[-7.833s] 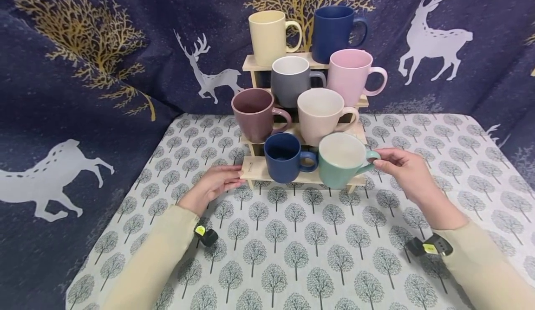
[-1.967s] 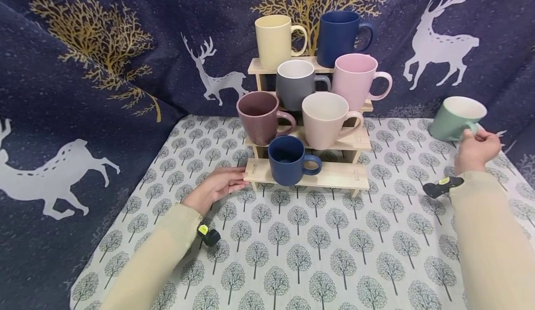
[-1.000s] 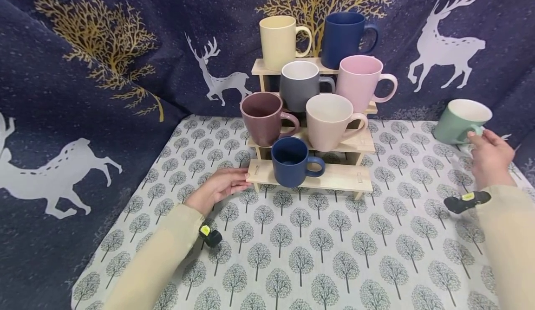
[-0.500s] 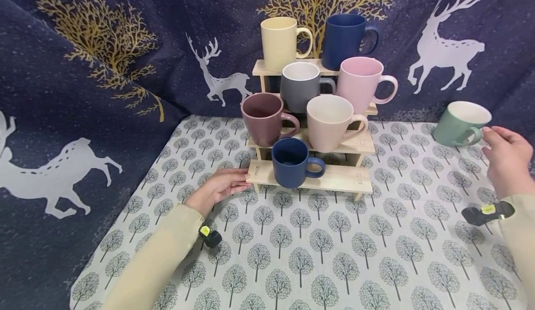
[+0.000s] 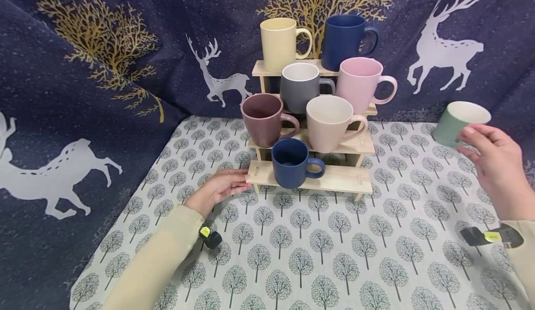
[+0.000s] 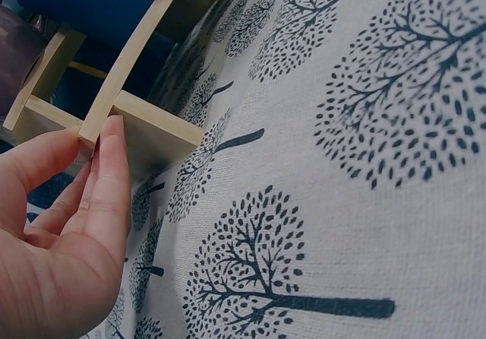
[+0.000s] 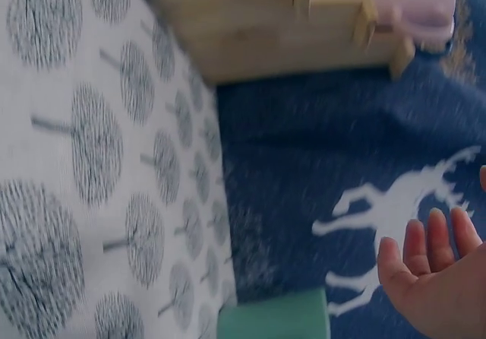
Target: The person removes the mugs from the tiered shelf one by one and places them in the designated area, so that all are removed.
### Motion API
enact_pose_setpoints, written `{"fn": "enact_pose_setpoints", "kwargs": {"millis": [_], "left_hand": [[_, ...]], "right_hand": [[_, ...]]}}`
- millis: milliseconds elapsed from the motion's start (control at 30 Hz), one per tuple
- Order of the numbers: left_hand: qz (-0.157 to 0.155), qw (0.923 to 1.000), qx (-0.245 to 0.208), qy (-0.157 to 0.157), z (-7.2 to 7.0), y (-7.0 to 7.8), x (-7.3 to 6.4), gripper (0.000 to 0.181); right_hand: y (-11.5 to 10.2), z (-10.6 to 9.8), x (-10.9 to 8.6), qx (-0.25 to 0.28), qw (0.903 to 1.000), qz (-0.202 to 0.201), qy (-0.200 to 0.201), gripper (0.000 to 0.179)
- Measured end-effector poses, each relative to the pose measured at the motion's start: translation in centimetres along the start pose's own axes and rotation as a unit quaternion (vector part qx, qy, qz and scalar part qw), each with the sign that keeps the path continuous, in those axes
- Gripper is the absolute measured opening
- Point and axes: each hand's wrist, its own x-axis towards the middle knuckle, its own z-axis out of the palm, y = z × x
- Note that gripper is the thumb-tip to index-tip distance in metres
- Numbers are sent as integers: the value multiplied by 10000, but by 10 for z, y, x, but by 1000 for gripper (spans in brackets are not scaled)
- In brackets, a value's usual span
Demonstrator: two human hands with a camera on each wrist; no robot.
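Observation:
My left hand (image 5: 219,188) pinches the left end of the lowest board of a stepped wooden stand (image 5: 340,176); thumb and fingers clasp the board's edge in the left wrist view. A small navy mug (image 5: 290,164) stands on that board, left of the middle. At the far right back of the table sits a green mug (image 5: 449,126) with a white inside. My right hand (image 5: 497,161) is in front of it, partly covering it and its handle. The right wrist view has the fingers (image 7: 416,251) loosely bent with nothing between them, apart from the green mug (image 7: 275,316).
Higher tiers carry a plum mug (image 5: 262,119), a beige mug (image 5: 329,123), a grey mug (image 5: 298,88), a pink mug (image 5: 359,85), a yellow mug (image 5: 278,45) and a tall blue mug (image 5: 342,43). A tree-print cloth (image 5: 301,245) covers the table; a dark deer-print curtain (image 5: 167,22) hangs behind.
The green mug went from the lowest board's right side to the table at far right. My right hand let go of its handle and drew back toward me. The left hand stayed on the stand.

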Motion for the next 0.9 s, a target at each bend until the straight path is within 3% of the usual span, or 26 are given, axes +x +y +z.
{"fn": "enact_pose_setpoints", "kwargs": {"millis": [167,300,633,900], "left_hand": [[-28,10000,-19,0,0,1,-2,52],[-37,10000,-11,15,0,1,-1,53],[-42,10000,28,-2,2,1,0,54],[9,10000,36,-54,2,2,-1,54]], "right_hand": [[9,16,-11,549,9945,-47,-893,25],[19,31,-18,693,9881,-6,-1373,29],[41,69,-39,-219,9759,12,-2173,35],[59,94,-49,-1198,9664,358,-2246,39]]}}
